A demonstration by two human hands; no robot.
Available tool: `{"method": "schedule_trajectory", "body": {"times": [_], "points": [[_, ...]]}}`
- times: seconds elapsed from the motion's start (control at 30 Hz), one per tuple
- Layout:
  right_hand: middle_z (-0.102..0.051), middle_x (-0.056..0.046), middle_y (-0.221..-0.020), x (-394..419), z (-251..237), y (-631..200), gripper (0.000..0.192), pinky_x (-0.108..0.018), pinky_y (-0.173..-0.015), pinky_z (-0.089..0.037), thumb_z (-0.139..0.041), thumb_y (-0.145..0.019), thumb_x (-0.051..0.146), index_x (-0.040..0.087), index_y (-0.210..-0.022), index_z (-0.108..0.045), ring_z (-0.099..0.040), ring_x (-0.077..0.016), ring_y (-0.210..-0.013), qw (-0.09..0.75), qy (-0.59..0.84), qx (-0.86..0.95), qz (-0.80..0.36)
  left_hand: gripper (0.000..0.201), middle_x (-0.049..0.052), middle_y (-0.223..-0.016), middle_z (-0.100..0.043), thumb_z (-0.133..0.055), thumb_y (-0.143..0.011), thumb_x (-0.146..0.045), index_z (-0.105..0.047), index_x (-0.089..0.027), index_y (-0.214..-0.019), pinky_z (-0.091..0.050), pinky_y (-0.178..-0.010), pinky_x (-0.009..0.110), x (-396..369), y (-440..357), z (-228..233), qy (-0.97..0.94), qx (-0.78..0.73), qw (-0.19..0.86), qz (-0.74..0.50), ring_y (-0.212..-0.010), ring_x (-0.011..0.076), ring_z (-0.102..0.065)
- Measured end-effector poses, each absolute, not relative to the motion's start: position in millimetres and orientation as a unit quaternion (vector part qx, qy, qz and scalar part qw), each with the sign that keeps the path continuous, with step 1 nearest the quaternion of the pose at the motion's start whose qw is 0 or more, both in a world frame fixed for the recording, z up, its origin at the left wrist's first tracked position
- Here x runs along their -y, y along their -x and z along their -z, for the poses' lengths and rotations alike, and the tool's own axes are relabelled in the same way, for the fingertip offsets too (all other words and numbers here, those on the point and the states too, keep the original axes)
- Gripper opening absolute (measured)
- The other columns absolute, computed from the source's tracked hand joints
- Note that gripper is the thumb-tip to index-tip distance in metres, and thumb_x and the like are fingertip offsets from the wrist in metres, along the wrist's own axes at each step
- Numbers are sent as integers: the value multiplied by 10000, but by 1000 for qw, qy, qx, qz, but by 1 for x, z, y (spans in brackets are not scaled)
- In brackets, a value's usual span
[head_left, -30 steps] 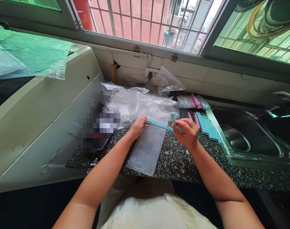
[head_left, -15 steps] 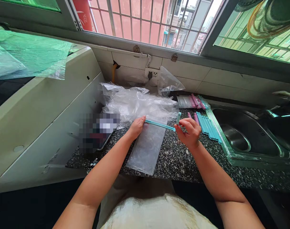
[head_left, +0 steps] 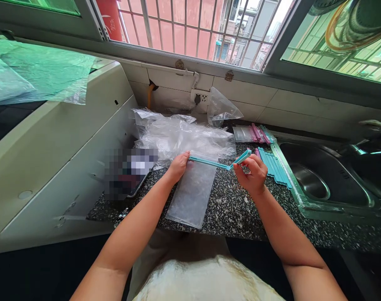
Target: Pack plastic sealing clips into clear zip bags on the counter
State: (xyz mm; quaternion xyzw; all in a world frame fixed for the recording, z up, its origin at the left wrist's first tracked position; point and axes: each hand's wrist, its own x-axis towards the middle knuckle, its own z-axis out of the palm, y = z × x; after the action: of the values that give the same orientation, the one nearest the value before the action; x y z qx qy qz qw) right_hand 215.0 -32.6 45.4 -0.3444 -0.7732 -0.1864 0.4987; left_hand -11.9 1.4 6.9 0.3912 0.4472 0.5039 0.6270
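A blue hinged bag clip [head_left: 209, 162] is held between my two hands, its two arms spread in a wide V. My left hand [head_left: 179, 166] pinches the far left end of its long arm, together with the top edge of a clear plastic bag [head_left: 190, 196]. The bag hangs down over the counter's front part. My right hand [head_left: 252, 172] grips the clip near the hinge, with the other arm slanting up and right past the fingertips. Just right of that hand lie several blue clips [head_left: 273, 167] and pink clips [head_left: 258, 133].
A heap of clear plastic bags [head_left: 178, 136] covers the back of the speckled counter [head_left: 228, 209]. At left sits a blurred dark device [head_left: 130, 171] beside a white appliance side [head_left: 93, 146]. A metal sink [head_left: 316, 179] is at right, below barred windows. A wall socket [head_left: 199, 98] is behind.
The clip's free arm has swung from nearly upright to a slant toward the right, widening the clip. My right hand has shifted slightly right; my left hand has barely moved.
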Motion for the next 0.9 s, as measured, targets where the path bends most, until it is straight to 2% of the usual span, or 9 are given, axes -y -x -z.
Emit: {"method": "schedule_trajectory", "body": {"times": [0.5, 0.73, 0.9], "points": [[-587, 2, -639, 32, -43, -223, 80, -252, -471, -417, -575, -773, 259, 217, -727, -524, -500, -121, -538, 507, 369, 759, 172, 359, -43, -529, -418, -546, -762, -439, -450, -148, -576, -321, -446, 197, -1, 13, -12, -375, -451, 625, -515, -465, 57, -349], [-595, -10, -661, 32, -44, -225, 96, -272, -515, -438, -550, -778, 280, 212, -717, -523, -482, -123, -527, 506, 393, 752, 157, 366, -59, -520, -396, -579, -730, -453, -430, -153, -582, -315, -421, 173, -3, 14, -9, -352, -443, 629, -533, -454, 44, -345], [-591, -13, -681, 29, -43, -226, 82, -260, -502, -422, -573, -761, 244, 207, -711, -519, -466, -116, -532, 533, 384, 743, 132, 343, -57, -504, -395, -544, -773, -402, -430, -153, -567, -306, -416, 173, -3, 14, -10, -344, -443, 631, -536, -444, 44, -339]]}}
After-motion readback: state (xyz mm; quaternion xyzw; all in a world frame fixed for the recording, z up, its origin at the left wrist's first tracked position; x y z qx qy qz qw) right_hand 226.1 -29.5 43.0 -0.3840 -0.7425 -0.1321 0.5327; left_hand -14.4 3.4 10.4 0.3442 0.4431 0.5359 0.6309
